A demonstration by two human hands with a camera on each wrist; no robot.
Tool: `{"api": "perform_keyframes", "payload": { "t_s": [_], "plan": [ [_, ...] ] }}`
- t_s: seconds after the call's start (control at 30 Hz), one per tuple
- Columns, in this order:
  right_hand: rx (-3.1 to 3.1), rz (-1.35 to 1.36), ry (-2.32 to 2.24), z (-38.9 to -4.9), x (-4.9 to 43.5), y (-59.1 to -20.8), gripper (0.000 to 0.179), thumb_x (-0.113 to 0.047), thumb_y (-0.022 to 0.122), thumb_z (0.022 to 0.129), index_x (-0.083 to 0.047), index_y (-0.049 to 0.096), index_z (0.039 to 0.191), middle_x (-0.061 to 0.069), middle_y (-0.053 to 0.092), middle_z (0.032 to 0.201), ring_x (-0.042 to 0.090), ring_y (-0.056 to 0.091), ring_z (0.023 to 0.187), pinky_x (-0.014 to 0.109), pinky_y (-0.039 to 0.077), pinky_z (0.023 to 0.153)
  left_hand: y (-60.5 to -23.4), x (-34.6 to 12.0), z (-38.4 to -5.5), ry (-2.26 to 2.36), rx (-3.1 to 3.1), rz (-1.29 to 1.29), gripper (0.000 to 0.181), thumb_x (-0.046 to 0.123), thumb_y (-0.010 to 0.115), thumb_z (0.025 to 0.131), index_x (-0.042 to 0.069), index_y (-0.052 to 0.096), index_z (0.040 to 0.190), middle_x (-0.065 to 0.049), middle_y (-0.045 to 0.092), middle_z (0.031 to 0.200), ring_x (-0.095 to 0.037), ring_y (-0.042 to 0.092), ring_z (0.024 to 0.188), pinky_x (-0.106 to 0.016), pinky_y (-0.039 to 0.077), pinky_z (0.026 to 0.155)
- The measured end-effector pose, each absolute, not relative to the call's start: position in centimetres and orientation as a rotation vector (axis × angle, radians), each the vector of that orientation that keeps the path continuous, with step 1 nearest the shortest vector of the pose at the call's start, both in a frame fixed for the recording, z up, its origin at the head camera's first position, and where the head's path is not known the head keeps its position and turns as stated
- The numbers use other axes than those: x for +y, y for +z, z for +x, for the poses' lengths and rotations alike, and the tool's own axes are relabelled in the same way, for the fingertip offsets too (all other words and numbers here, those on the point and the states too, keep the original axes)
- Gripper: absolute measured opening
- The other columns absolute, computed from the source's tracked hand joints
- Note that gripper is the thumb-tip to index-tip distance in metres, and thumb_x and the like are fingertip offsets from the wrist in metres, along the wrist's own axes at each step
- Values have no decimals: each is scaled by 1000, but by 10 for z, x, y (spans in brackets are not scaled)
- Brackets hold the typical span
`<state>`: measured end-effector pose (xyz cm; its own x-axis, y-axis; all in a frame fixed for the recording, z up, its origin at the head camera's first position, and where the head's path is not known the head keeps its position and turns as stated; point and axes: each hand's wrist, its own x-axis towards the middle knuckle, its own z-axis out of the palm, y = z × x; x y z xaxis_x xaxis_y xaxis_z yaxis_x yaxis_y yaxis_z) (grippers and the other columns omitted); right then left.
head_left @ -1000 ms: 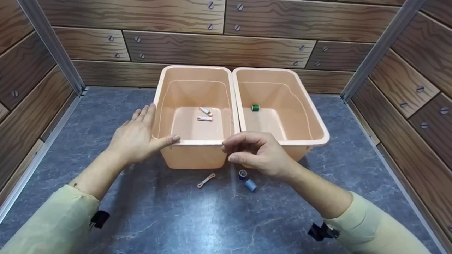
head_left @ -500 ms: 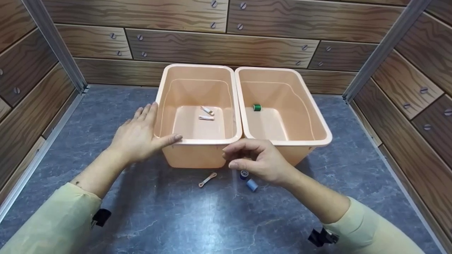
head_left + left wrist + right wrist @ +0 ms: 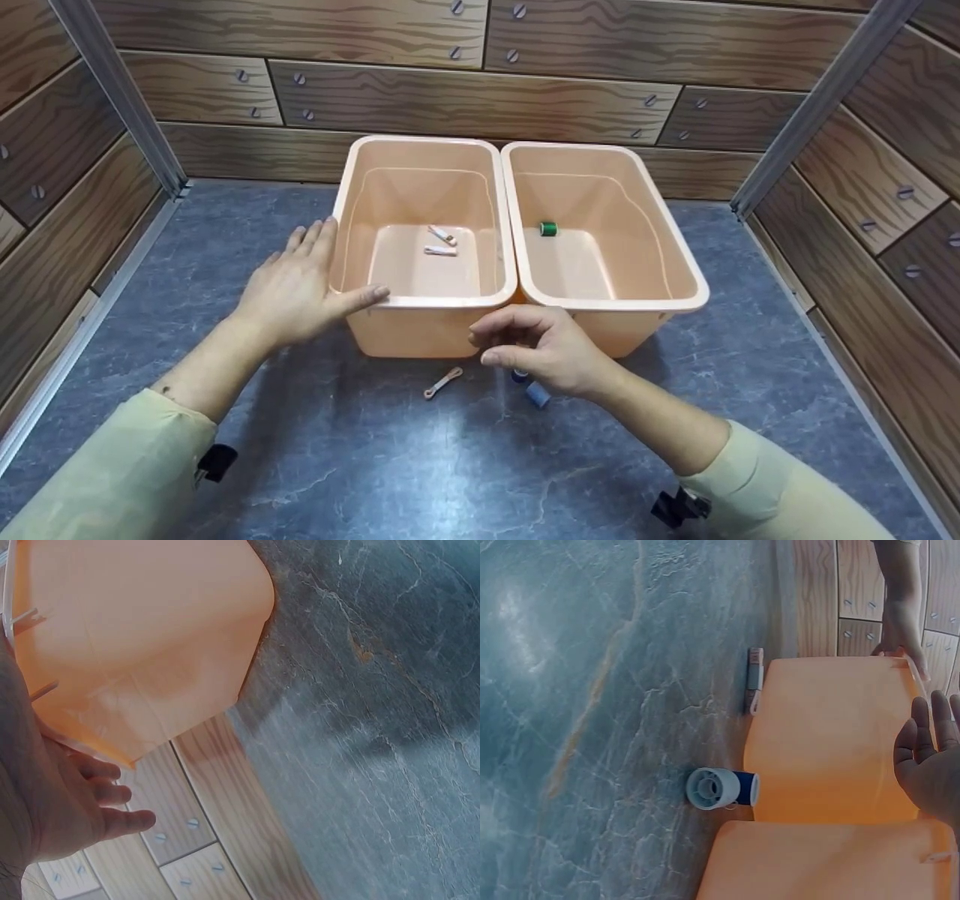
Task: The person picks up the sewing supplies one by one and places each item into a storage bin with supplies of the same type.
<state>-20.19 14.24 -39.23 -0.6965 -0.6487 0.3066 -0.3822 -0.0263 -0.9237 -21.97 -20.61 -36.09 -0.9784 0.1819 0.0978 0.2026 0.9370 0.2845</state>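
Left hand (image 3: 289,296), straight-fingered, touches the left bin (image 3: 412,331); right hand (image 3: 556,349) (relaxed, empty) hovers near blue spools (image 3: 538,396).

Left bin (image 3: 409,330) and right bin (image 3: 630,324) admit entry from above but bar low forward passage. On the table (image 3: 360,457), a gap separates bundle (image 3: 444,382) from dark blue spool (image 3: 747,788).

A blue-grey marbled tabletop (image 3: 360,480) is stretching back to a plank-patterned rear wall (image 3: 465,101) (slotted screw heads (image 3: 650,100) are dotting it), while a left wall (image 3: 45,150) and a right wall (image 3: 862,180) are flanking the surface and grey posts (image 3: 118,97) are standing in the far corners.
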Motion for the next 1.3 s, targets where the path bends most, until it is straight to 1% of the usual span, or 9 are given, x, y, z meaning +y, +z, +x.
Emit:
{"api": "perform_keyframes", "payload": {
  "t_s": [0.17, 0.43, 0.6, 0.77, 0.87, 0.97, 1.17, 1.3],
  "plan": [
    [2032, -1072, -1782, -204, 142, -399, 28, 2, 80, 92, 7, 73, 119, 23, 75, 112, 20, 73, 101, 30, 61, 87, -361, -206, -219, -452, -3025, -300, 130, 92, 44, 88, -7, 13, 167, -37, 22, 167, -56, 21, 154, -71, 28, 119],
    [2093, -1003, -1726, -206, 138, -412, 27, 0, 80, 93, 3, 75, 119, 17, 77, 114, 26, 74, 105, 31, 60, 90, -361, -207, -220, -452, -3032, -296, 132, 94, 43, 87, -7, 12, 167, -36, 22, 168, -55, 20, 155, -70, 28, 120],
    [2099, -982, -1713, -209, 134, -421, 26, 1, 80, 92, 4, 76, 118, 21, 76, 114, 25, 74, 103, 30, 61, 89, -361, -206, -220, -454, -3029, -288, 131, 93, 43, 88, -6, 12, 167, -36, 22, 168, -55, 21, 155, -70, 28, 120],
    [2114, -974, -1689, -211, 131, -430, 27, 1, 82, 91, 4, 76, 118, 21, 77, 113, 33, 74, 103, 28, 60, 87, -361, -206, -219, -456, -3025, -288, 132, 94, 44, 87, -7, 13, 167, -37, 23, 167, -56, 22, 154, -70, 28, 120],
    [2128, -958, -1669, -212, 129, -433, 28, 0, 82, 90, 4, 77, 118, 23, 77, 113, 41, 73, 103, 27, 60, 86, -361, -206, -219, -453, -3022, -296, 132, 94, 43, 87, -7, 13, 167, -37, 22, 167, -55, 21, 155, -71, 28, 119],
    [2151, -940, -1642, -212, 129, -435, 28, -2, 83, 91, 3, 78, 118, 26, 76, 113, 43, 72, 102, 25, 59, 84, -362, -207, -219, -450, -3019, -302, 132, 93, 44, 88, -8, 13, 166, -37, 22, 167, -55, 21, 155, -71, 28, 119],
    [2155, -913, -1616, -214, 126, -440, 27, -3, 81, 93, 3, 77, 119, 27, 75, 115, 42, 73, 103, 26, 60, 85, -362, -206, -220, -457, -3021, -294, 132, 94, 43, 87, -7, 13, 167, -36, 21, 168, -55, 21, 155, -71, 27, 120],
    [2173, -880, -1593, -215, 123, -443, 27, -4, 82, 93, 2, 78, 118, 23, 77, 114, 40, 73, 102, 24, 60, 84, -360, -206, -219, -445, -3027, -299, 132, 94, 43, 87, -6, 12, 167, -36, 21, 168, -55, 20, 155, -70, 27, 120]
  ]
}}
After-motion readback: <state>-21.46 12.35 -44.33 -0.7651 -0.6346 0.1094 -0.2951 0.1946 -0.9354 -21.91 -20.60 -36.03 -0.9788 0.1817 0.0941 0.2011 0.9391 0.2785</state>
